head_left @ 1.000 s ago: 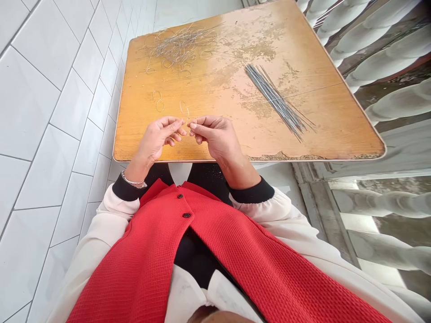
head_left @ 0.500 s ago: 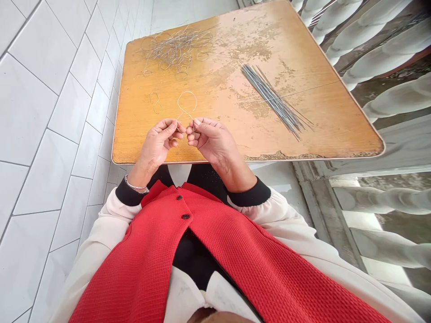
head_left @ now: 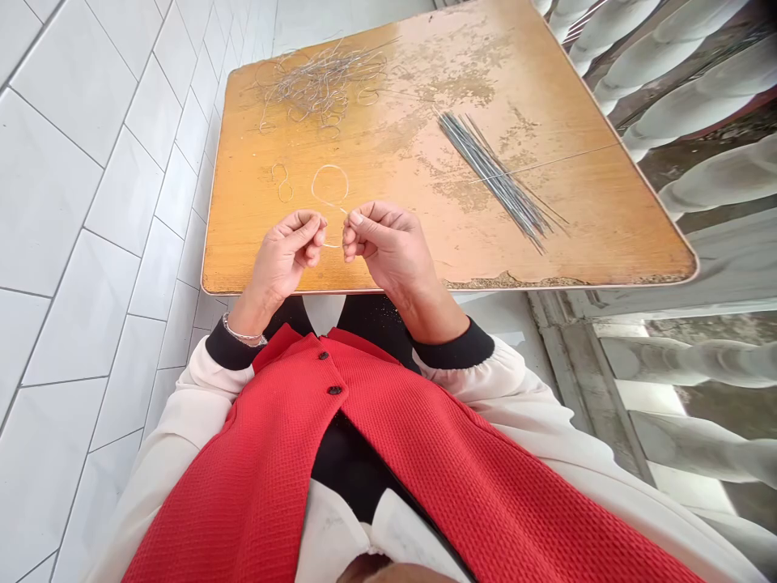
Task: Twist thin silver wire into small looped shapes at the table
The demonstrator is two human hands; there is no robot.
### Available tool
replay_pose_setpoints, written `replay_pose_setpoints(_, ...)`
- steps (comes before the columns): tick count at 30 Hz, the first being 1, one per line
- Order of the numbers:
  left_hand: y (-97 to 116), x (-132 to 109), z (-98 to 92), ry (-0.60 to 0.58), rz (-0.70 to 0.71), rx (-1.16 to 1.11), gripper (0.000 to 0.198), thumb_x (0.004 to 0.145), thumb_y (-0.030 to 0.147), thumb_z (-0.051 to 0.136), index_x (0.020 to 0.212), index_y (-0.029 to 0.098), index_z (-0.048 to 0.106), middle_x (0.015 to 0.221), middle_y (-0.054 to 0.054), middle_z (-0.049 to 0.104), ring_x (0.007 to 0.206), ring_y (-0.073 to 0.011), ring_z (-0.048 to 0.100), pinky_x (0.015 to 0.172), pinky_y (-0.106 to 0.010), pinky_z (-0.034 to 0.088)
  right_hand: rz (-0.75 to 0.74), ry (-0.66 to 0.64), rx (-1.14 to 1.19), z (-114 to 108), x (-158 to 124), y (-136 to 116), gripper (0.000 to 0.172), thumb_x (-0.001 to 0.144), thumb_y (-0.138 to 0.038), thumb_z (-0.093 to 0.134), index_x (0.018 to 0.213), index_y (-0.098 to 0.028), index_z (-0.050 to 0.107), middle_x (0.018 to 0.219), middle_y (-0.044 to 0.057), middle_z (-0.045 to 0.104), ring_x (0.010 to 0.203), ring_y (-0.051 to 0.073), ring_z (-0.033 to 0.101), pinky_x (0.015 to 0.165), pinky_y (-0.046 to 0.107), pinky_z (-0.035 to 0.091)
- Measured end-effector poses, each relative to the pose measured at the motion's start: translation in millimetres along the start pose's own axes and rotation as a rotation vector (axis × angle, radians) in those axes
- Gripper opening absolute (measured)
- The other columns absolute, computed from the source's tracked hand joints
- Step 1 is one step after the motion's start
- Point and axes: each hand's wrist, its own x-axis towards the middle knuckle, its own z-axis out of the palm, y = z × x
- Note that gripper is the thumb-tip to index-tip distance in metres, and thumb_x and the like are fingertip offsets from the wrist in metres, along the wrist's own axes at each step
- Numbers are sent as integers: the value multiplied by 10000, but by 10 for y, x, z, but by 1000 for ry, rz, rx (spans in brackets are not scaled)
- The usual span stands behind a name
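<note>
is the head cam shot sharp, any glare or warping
Head view: soft even daylight, no glare or hard shadows; the wide lens bows the table edge and the tiles; the thin wire loop is sharp but faint against the wood.

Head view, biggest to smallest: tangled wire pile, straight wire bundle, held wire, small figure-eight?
1-2. tangled wire pile and straight wire bundle: alike, pile farther, so unranked
3. held wire
4. small figure-eight

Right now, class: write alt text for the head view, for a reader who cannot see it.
The left hand and right hand pinch a thin wire, bent into a loop, over the near edge of a worn wooden table. On it lie a bundle of straight wires, a far pile of bent wires and one small bent piece.
</note>
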Motion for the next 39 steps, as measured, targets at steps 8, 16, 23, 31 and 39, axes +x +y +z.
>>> replay_pose_setpoints(8,-71,-2,41,18,50,-17,149,954,306,648,849,208,687,823,24,699,658,-25,632,585,-139,496,37,34,77,39,-22,10,328,830,-486,784,779,-204,625,713,-24,668,584,67,613,593,191,550)
replay_pose_setpoints(16,-111,19,25,-2,33,33,191,937,294,670,769,204,690,671,40,621,504,-29,522,500,-176,443,-16,4,4,45,-35,65,316,777,-454,830,720,-193,661,659,-18,663,519,75,582,505,202,512)
replay_pose_setpoints(23,-133,10,-13,-34,39,-55,171,939,319,665,813,203,675,726,33,662,538,-30,551,502,-173,435,23,8,39,37,-33,6,229,777,-353,830,725,-182,687,630,-22,652,503,64,570,508,191,508)
replay_pose_setpoints(31,-87,-41,46,54,32,-40,187,917,294,680,780,178,630,676,43,635,524,-21,531,503,-169,401,-2,11,20,18,-55,33,198,743,-355,830,771,-195,717,664,-15,676,530,74,571,513,205,502)
replay_pose_setpoints(39,-104,-85,97,106,41,-23,156,920,193,638,768,163,647,652,44,659,492,-12,531,491,-158,391,-18,-1,8,-16,-56,78,225,693,-379,847,763,-196,736,634,-18,669,497,74,543,499,219,488)
